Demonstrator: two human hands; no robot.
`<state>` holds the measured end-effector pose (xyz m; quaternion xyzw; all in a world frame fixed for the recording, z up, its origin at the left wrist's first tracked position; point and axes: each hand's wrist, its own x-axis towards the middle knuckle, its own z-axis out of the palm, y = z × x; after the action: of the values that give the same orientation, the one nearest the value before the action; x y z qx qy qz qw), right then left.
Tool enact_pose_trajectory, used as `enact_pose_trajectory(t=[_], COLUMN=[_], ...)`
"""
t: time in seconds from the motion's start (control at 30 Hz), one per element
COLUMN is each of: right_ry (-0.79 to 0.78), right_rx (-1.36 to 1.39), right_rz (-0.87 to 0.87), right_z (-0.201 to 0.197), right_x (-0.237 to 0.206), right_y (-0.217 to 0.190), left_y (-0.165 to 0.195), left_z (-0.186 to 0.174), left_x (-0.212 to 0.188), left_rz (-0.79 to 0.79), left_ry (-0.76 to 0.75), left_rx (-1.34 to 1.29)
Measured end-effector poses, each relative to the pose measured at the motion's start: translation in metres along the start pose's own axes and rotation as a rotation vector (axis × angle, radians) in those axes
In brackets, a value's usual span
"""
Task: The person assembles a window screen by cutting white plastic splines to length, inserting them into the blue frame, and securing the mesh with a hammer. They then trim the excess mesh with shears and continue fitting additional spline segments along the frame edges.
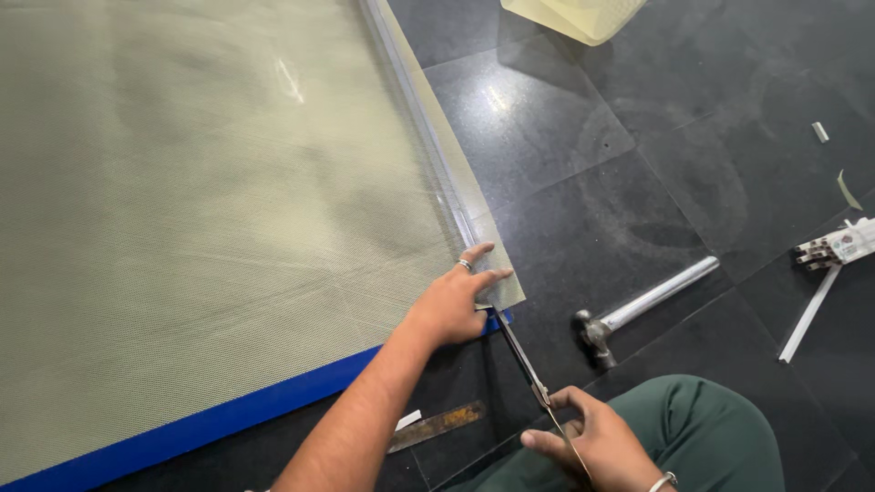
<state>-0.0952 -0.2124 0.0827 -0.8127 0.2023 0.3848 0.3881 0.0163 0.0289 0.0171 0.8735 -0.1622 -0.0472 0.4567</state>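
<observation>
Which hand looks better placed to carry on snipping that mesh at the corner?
The right hand, probably: it grips the scissors, whose blades point at the mesh corner. The left hand lies flat on the mesh edge, pinning it down.

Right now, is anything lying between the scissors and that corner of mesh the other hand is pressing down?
Nothing visible does. The scissors in the right hand already reach the mesh corner, beside the left hand. The hammer lies off to the side.
</observation>
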Motion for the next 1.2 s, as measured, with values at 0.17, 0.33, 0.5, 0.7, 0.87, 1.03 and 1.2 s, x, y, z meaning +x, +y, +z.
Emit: enact_pose_trajectory(t=[0.17, 0.33, 0.5, 0.7, 0.87, 1.03, 1.2], right_ry=[-0.026, -0.025, -0.004, 0.073, 0.123, 0.207, 0.251], right_rx=[0.230, 0.192, 0.141, 0.096, 0.066, -0.186, -0.307], right_rz=[0.032, -0.024, 0.030, -0.139, -0.117, -0.071, -0.069], right_z=[0.001, 0.003, 0.004, 0.010, 0.017, 0.022, 0.027], right_x=[0.003, 0.001, 0.001, 0.011, 0.017, 0.007, -0.001], right_y=[-0.002, -0.013, -0.018, -0.001, 0.006, -0.002, -0.013], left_y=[0.008, 0.008, 0.002, -0.002, -0.001, 0.001, 0.003], left_z=[0.022, 0.044, 0.053, 0.056, 0.057, 0.054, 0.049], left_x=[-0.027, -0.035, -0.035, -0.035, -0.035, -0.038, -0.040], left_rz=[-0.133, -0.097, -0.037, -0.035, -0.018, -0.015, 0.000], left_ry=[0.282, 0.510, 0.583, 0.569, 0.582, 0.590, 0.598], left_rx=[0.034, 0.144, 0.155, 0.140, 0.157, 0.105, 0.096])
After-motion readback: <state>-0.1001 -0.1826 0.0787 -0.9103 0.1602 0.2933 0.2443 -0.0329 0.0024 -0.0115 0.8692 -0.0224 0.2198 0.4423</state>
